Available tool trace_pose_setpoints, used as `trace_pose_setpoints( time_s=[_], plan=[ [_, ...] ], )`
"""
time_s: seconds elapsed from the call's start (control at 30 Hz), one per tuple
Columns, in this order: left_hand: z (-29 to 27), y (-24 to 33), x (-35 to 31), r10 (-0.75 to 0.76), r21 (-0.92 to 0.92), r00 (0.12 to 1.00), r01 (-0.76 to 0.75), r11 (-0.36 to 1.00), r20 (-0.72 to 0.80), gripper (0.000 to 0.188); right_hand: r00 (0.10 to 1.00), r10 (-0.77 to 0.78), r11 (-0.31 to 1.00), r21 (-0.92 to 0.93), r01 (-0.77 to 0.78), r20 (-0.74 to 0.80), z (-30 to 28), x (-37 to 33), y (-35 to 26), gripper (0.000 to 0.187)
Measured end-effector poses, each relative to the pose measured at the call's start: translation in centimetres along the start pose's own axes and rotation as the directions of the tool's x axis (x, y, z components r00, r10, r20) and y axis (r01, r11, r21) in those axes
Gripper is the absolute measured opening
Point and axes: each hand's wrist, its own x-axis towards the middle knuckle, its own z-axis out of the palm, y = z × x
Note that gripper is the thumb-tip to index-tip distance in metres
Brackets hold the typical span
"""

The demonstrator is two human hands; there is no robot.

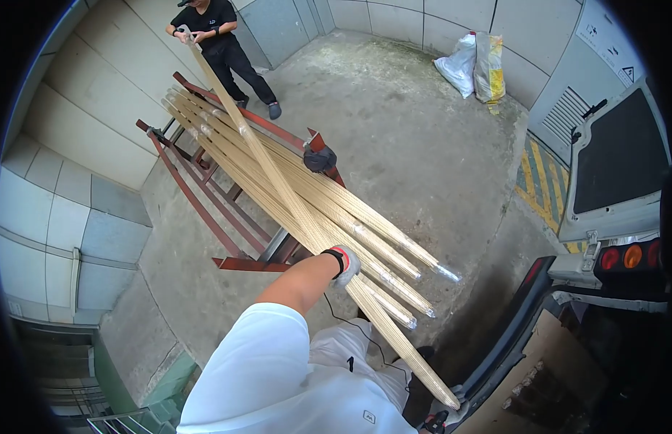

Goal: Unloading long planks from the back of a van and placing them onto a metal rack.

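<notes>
My left hand (347, 265), in a pale glove with a dark band at the wrist, reaches across and grips a long, narrow tan bundle (292, 199). It looks like wood-coloured strips wrapped in clear film. The bundle slants over a stack; its far end is in another person's hands (193, 35), its near end by the vehicle's rear edge. Beneath it, several similar wrapped bundles (379, 235) lie lengthwise on a red metal frame (231, 246). My right hand cannot be made out; a small black and red object (435, 421) shows at the lower edge.
At right stands a vehicle with its rear door (618, 155) swung out and tail lights (631, 257) beside the opening. Brown cardboard (549, 369) lies inside. Two sacks (488, 69) lean by the back wall. A dark-wrapped post (320, 158) rises from the frame. Green-edged steps (169, 387) are lower left.
</notes>
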Motion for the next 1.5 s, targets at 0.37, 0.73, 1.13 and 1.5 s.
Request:
trace_pose_setpoints(
  time_s=[0.37,0.73,1.13,1.5],
  plan=[
    [10.6,-0.6,-4.6,-0.783,-0.839,0.327,-0.063,0.540,-0.529,0.049,0.958,0.283,0.959,-0.037,-0.281,0.041,3.7,-5.8,15.1,0.023],
    [13.8,5.9,5.2,-0.439,0.087,0.892,-0.431,-0.898,-0.113,0.052,0.909,0.389,0.910,-0.214,-0.354,0.150,3.5,-8.3,17.6,0.023],
    [15.4,3.8,-0.9,-0.482,0.136,0.858,-0.464,-0.876,-0.176,0.050,0.894,0.427,0.884,-0.273,-0.381,0.134,5.1,-9.4,19.9,0.025],
    [23.1,0.5,7.0,-0.456,-0.005,0.862,-0.467,-0.884,0.221,0.040,0.867,0.498,0.785,-0.428,-0.449,0.005,-1.5,-4.9,25.1,0.021]
  ],
)
